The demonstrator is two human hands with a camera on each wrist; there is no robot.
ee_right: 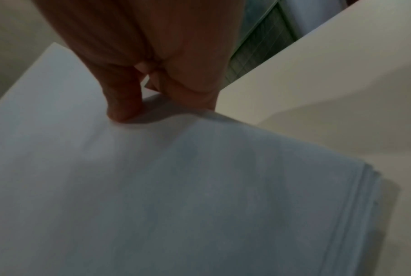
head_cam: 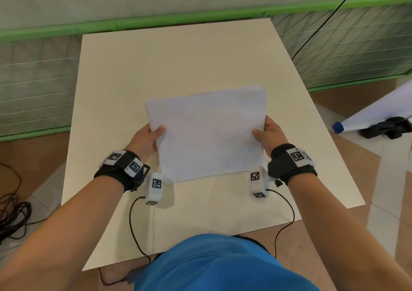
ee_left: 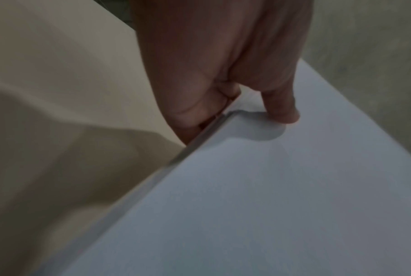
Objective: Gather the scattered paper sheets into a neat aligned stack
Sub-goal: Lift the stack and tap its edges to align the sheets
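A stack of white paper sheets (head_cam: 207,132) stands tilted with its near edge on the cream table (head_cam: 178,63). My left hand (head_cam: 148,140) pinches the stack's left edge, thumb on top and fingers behind. My right hand (head_cam: 268,134) pinches the right edge the same way. In the left wrist view the thumb (ee_left: 282,108) presses on the top sheet (ee_left: 270,186). In the right wrist view the thumb (ee_right: 124,104) lies on the paper (ee_right: 176,186), and the sheet edges at the lower right are slightly fanned.
A green-framed mesh fence (head_cam: 334,45) runs behind and beside the table. Black cables (head_cam: 11,215) lie on the floor at the left. A white rolled sheet with a blue cap (head_cam: 338,127) and a black object (head_cam: 383,127) lie at the right.
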